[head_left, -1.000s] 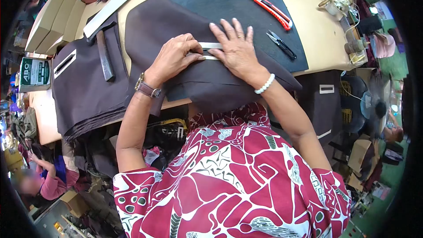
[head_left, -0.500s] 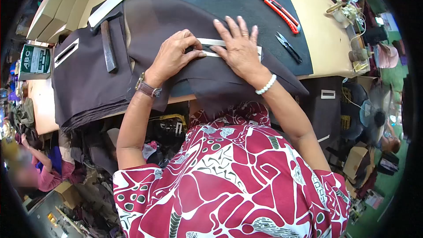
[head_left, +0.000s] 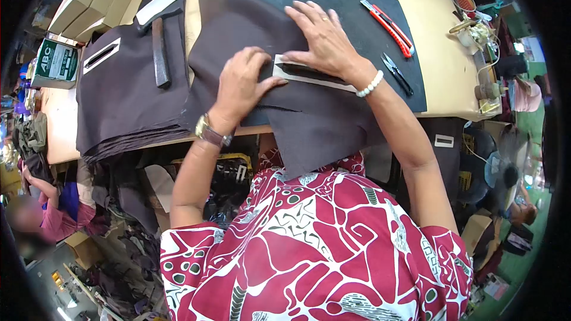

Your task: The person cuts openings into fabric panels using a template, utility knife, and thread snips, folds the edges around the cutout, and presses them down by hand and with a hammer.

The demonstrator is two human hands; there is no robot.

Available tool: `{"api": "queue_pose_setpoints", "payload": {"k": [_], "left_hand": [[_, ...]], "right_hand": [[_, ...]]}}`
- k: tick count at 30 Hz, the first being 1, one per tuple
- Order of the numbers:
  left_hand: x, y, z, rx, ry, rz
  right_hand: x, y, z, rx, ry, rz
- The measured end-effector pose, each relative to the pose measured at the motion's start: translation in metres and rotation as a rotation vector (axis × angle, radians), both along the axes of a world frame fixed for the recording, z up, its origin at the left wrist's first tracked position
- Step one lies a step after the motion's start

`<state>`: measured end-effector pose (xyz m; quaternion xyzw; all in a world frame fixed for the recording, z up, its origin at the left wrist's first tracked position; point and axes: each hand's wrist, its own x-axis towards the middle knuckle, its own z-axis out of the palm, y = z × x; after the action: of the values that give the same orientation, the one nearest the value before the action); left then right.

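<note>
A dark brown sheet of material (head_left: 238, 18) lies on the black mat, its lower part hanging over the table edge toward my shirt. On it sits a white rectangular frame (head_left: 324, 83) with a dark slot inside. My left hand (head_left: 241, 86) rests on the sheet at the frame's left end, thumb apart from the bent fingers. Spread across the sheet and the frame's upper edge is my right hand (head_left: 327, 41), its palm and wrist hiding part of the frame. A dark cut line (head_left: 279, 108) shows in the sheet below the frame.
A hammer (head_left: 159, 53) lies on a stack of brown sheets (head_left: 128, 95) at the left. A red box cutter (head_left: 389, 30) and small snips (head_left: 397, 74) lie on the black mat (head_left: 351, 0). A green-and-white can (head_left: 55, 62) stands far left; another person (head_left: 65, 202) sits below it.
My left thumb and fingers have parted from their pinch at the frame's slot. The frame now lies more exposed and tilted, and the sheet's lower flap hangs farther toward me.
</note>
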<state>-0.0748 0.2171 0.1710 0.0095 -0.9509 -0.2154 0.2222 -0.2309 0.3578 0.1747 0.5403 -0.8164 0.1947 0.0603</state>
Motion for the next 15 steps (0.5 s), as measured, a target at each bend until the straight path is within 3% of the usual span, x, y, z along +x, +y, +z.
{"api": "queue_pose_setpoints", "payload": {"k": [3,4,6,11,15], "left_hand": [[0.008,0.030,0.001,-0.055,0.057,0.065],[0.008,0.039,-0.002,-0.078,0.092,0.073],[0.010,0.059,-0.008,-0.046,0.103,0.149],[0.009,0.080,-0.010,0.009,0.102,0.275],[-0.003,0.080,0.000,0.089,0.102,0.342]], "right_hand": [[-0.005,-0.037,-0.005,-0.072,0.098,0.022],[0.003,-0.045,0.013,0.050,0.019,-0.018],[0.005,-0.063,-0.002,0.082,-0.024,-0.055],[0.005,-0.082,-0.029,-0.142,0.030,0.042],[-0.003,-0.084,0.009,-0.206,0.153,-0.024]]}}
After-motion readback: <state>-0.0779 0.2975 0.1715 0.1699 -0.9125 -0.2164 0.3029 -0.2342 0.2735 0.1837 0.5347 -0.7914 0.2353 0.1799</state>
